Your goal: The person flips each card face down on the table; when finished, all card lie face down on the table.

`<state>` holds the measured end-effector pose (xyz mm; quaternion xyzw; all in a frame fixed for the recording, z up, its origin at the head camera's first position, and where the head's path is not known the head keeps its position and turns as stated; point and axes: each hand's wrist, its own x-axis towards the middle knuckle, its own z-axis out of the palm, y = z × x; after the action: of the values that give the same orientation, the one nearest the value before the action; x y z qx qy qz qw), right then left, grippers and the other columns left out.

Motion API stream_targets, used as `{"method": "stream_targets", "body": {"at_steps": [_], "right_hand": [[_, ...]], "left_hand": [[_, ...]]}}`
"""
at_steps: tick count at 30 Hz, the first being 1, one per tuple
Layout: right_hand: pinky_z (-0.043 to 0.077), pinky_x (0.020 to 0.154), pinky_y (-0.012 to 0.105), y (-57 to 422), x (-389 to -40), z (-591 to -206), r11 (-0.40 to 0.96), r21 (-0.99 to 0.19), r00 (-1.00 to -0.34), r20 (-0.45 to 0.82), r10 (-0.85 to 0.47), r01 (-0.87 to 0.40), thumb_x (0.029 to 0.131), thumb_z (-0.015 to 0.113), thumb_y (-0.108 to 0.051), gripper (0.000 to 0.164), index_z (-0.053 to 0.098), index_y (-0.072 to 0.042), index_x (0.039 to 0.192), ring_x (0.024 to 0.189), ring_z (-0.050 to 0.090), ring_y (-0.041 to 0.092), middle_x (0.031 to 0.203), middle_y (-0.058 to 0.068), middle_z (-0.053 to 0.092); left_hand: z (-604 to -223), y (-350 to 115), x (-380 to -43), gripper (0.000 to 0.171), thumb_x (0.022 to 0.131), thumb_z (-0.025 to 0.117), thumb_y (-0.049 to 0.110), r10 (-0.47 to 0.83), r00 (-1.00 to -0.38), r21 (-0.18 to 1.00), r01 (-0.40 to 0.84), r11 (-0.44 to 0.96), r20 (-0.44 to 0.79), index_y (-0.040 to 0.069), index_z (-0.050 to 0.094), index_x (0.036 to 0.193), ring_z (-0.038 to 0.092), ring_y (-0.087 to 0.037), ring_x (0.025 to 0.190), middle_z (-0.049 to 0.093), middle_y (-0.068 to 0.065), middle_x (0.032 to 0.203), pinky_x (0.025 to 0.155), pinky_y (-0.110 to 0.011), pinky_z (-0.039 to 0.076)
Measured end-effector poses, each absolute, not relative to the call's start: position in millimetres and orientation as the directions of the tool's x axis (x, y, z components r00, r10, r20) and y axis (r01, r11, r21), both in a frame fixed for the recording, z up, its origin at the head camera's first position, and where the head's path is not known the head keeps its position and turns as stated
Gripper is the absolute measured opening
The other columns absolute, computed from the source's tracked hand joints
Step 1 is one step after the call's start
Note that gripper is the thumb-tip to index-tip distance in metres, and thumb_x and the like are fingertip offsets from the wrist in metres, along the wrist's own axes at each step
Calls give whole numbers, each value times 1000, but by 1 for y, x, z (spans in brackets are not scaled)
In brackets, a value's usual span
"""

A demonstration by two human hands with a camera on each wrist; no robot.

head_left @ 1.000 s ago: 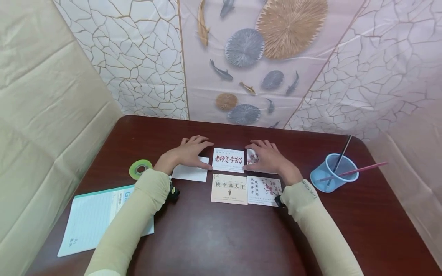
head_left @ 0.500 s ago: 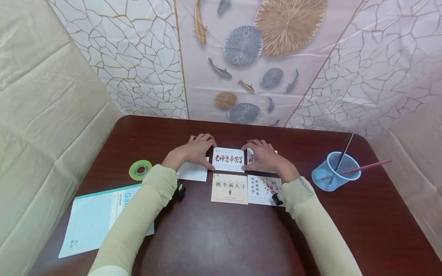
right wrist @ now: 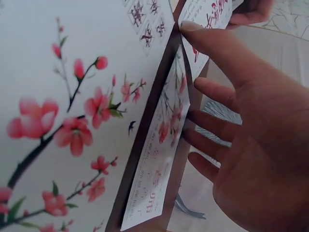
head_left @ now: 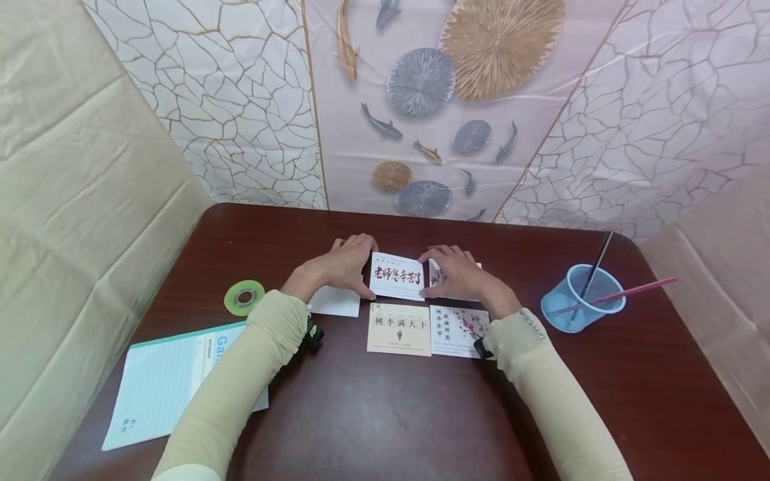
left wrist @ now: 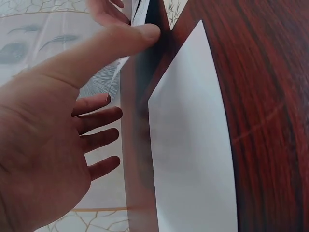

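Note:
A white greeting card with red brush lettering (head_left: 397,274) is held by its two short sides. My left hand (head_left: 339,267) pinches its left edge, thumb at the near corner and forefinger at the far one. At the opposite edge my right hand (head_left: 457,275) grips it likewise. The left wrist view shows the card tilted up off the table, while the other left fingers stay spread. Beneath the left hand lies a blank white card (left wrist: 190,145). A blossom card (right wrist: 164,140) lies under the right hand, partly covered in the head view.
Nearer me lie a beige card (head_left: 399,329) and another blossom card (head_left: 460,327), side by side. Left are a green tape roll (head_left: 244,298) and a notebook (head_left: 156,387), partly under my forearm. A blue mesh pen cup (head_left: 582,299) with two thin sticks stands right.
Both hands have closed in on the red-lettered card, the left moving right and the right shifting slightly left. The card's far edge has now risen and tilted a little.

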<state>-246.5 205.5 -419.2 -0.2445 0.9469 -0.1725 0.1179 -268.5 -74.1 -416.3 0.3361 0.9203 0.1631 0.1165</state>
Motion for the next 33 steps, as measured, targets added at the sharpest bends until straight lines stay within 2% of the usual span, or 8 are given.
{"method": "stream_targets", "body": {"at_steps": [4, 8, 16, 19, 24, 28, 33], "right_hand": [[15, 107, 63, 208, -247, -418, 808, -402, -842, -143, -521, -431, 78, 79, -49, 85, 43, -11, 144, 136, 30, 40, 147, 15, 39], [12, 108, 64, 210, -247, -417, 801, -408, -833, -149, -532, -438, 73, 82, -50, 94, 39, -10, 146, 139, 25, 39, 151, 15, 35], [16, 109, 58, 209, -245, -417, 795, -365, -829, -99, -550, -484, 72, 82, -53, 92, 45, -8, 143, 140, 24, 34, 154, 15, 31], [15, 109, 60, 206, -244, -418, 783, -378, -828, -71, -556, -494, 72, 81, -54, 91, 47, -8, 141, 140, 24, 35, 154, 16, 31], [14, 108, 64, 198, -241, -419, 752, -412, -823, -6, -568, -515, 72, 79, -57, 87, 49, -10, 140, 139, 25, 33, 152, 14, 33], [15, 108, 62, 191, -239, -414, 740, -403, -814, 25, -580, -539, 72, 80, -56, 88, 49, -10, 141, 138, 26, 33, 152, 14, 33], [16, 108, 62, 194, -239, -413, 749, -391, -821, 27, -571, -534, 72, 80, -57, 90, 47, -10, 142, 139, 25, 33, 153, 14, 31]], "left_hand": [[-415, -79, -267, 90, 69, 86, 48, 650, -753, 431, 556, 711, -101, 6, 38, 132, 39, -24, 118, 44, -9, 129, 93, -45, 29], [-414, -82, -266, 91, 70, 85, 48, 648, -756, 462, 544, 701, -94, 7, 37, 135, 40, -24, 117, 44, -9, 130, 91, -45, 30], [-411, -80, -264, 88, 70, 84, 50, 640, -762, 443, 542, 714, -99, 6, 40, 133, 43, -23, 114, 49, -6, 125, 94, -47, 26], [-411, -74, -264, 87, 69, 84, 51, 645, -760, 435, 554, 710, -85, 6, 43, 132, 46, -21, 110, 52, -3, 122, 100, -50, 20], [-412, -53, -264, 88, 70, 81, 56, 682, -730, 377, 618, 690, -52, 10, 48, 136, 46, -19, 113, 53, 0, 127, 105, -56, 11], [-410, -38, -262, 86, 71, 79, 57, 706, -707, 332, 655, 679, -50, 11, 49, 137, 45, -19, 116, 53, 0, 128, 106, -56, 11], [-407, -34, -260, 87, 72, 78, 57, 701, -711, 309, 654, 690, -61, 11, 47, 139, 44, -19, 118, 52, 0, 129, 106, -54, 14]]}}
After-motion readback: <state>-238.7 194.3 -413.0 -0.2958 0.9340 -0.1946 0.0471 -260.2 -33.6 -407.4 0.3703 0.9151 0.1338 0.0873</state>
